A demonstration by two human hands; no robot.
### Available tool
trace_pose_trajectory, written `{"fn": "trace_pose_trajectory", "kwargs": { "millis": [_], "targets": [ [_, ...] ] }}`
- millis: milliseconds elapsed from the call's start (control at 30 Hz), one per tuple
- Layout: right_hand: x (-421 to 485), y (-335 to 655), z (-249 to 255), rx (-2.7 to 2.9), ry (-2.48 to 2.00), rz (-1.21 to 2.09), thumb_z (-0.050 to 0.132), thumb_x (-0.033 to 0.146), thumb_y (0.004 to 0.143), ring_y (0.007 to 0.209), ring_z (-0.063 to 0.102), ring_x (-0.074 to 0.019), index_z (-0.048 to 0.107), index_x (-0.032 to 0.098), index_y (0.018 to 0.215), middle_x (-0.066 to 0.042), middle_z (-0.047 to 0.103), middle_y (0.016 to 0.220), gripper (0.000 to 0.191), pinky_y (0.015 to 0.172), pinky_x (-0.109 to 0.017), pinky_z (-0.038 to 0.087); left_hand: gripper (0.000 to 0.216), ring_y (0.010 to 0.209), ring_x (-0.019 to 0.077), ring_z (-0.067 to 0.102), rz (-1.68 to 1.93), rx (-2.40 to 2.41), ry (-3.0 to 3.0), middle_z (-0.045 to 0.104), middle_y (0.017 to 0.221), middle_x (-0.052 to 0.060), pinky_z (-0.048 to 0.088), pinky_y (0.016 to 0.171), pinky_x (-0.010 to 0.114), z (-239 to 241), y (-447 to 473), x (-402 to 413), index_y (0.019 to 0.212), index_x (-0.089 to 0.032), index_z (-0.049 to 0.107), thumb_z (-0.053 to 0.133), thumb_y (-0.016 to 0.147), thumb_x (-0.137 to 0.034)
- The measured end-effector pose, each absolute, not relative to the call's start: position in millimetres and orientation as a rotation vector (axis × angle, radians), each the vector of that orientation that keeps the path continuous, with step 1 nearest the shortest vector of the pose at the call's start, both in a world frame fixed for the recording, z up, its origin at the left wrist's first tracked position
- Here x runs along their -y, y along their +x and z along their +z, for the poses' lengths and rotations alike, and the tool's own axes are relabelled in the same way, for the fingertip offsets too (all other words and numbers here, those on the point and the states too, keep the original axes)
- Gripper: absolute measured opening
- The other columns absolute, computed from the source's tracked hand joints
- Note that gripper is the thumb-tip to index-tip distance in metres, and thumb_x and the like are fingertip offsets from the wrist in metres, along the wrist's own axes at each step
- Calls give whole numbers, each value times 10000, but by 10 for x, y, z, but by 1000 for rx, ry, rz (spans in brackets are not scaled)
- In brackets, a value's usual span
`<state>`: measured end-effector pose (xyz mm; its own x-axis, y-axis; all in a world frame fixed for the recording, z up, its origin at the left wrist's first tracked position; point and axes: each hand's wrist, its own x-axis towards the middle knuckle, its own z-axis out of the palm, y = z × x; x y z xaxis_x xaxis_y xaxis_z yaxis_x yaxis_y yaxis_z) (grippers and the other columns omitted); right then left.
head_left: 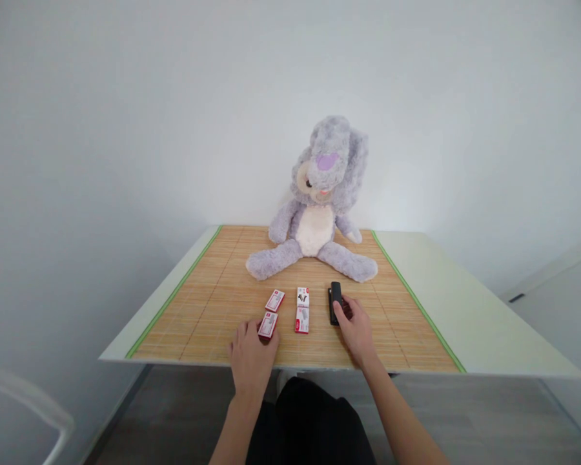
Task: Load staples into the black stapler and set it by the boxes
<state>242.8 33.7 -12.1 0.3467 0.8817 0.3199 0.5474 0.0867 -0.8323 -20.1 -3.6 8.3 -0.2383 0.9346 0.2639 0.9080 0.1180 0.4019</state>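
Note:
My left hand (255,354) is closed around the near end of a small red-and-white staple box (268,324), thumb on its right side and fingers on its left. A second staple box (275,300) lies just beyond it, slightly turned. To the right, two more red-and-white boxes, a near one (302,321) and a far one (303,297), lie end to end in a line. My right hand (356,328) grips a black stapler (336,302) from its right side, with the thumb on top. The stapler lies lengthwise on the mat, pointing away from me.
A grey plush rabbit (314,229) sits against the wall at the back, legs spread toward the boxes. Beneath everything is a bamboo mat (208,303) with green edging on a white table (469,310). A white curved bar (29,394) stands at lower left.

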Motion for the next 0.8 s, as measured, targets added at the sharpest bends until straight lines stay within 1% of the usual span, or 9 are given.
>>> {"fn": "trace_pose_trajectory", "kwargs": {
  "millis": [100, 233, 400, 433, 500, 567, 667, 800],
  "targets": [
    [-330, 2423, -104, 1323, -1589, 410, 533, 581, 964, 858, 656, -262, 712, 203, 1193, -106, 724, 1011, 476, 793, -406, 540, 311, 1104, 301, 594, 746, -2312, 1882, 669, 1108, 86, 409, 906, 405, 115, -152, -128, 1140, -242, 647, 571, 938, -466],
    [-327, 2420, -85, 1330, -1587, 413, 521, 583, 965, 843, 656, -267, 719, 205, 1173, -106, 725, 982, 475, 774, -410, 542, 313, 1095, 309, 589, 750, -2319, 1854, 670, 1095, 101, 414, 914, 420, 168, -143, -341, 1117, -228, 656, 545, 951, -469],
    [-328, 2412, -74, 1329, -1584, 418, 525, 595, 956, 843, 656, -273, 706, 197, 1204, -109, 724, 969, 503, 776, -416, 549, 409, 1182, 308, 543, 848, -2279, 1905, 613, 1247, 131, 402, 1004, 435, 233, 41, -322, 1303, -221, 595, 511, 979, -456],
    [-328, 2408, -73, 1328, -1584, 420, 537, 597, 950, 843, 657, -271, 706, 197, 1204, -108, 725, 975, 503, 776, -413, 551, 393, 1195, 304, 537, 877, -2213, 1955, 609, 1253, 125, 400, 1019, 431, 238, 127, -288, 1296, -233, 601, 509, 983, -451],
    [-327, 2403, -72, 1329, -1586, 421, 572, 599, 931, 848, 661, -267, 704, 197, 1206, -107, 726, 998, 505, 780, -408, 553, 326, 1186, 298, 542, 886, -2046, 2052, 621, 1205, 102, 403, 1024, 424, 237, 322, -228, 1210, -261, 648, 514, 983, -452],
    [-327, 2399, -74, 1333, -1588, 417, 602, 598, 913, 855, 664, -261, 693, 191, 1225, -105, 724, 1016, 520, 791, -406, 555, 315, 1162, 299, 551, 861, -1956, 2087, 631, 1160, 94, 404, 1024, 434, 225, 506, -200, 1192, -268, 659, 525, 977, -456],
    [-331, 2398, -87, 1338, -1593, 406, 619, 589, 902, 846, 662, -247, 667, 183, 1260, -95, 717, 1015, 544, 796, -399, 555, 387, 1190, 311, 543, 834, -1917, 2112, 623, 1230, 107, 404, 1019, 456, 204, 681, -232, 1312, -254, 605, 549, 964, -413],
    [-341, 2398, -112, 1340, -1598, 396, 662, 564, 866, 842, 659, -240, 650, 186, 1256, -84, 713, 1008, 544, 797, -395, 554, 478, 1253, 300, 528, 827, -1812, 2168, 586, 1362, 104, 416, 1018, 434, 192, 712, -307, 1418, -258, 525, 564, 945, -315]
  ]
}}
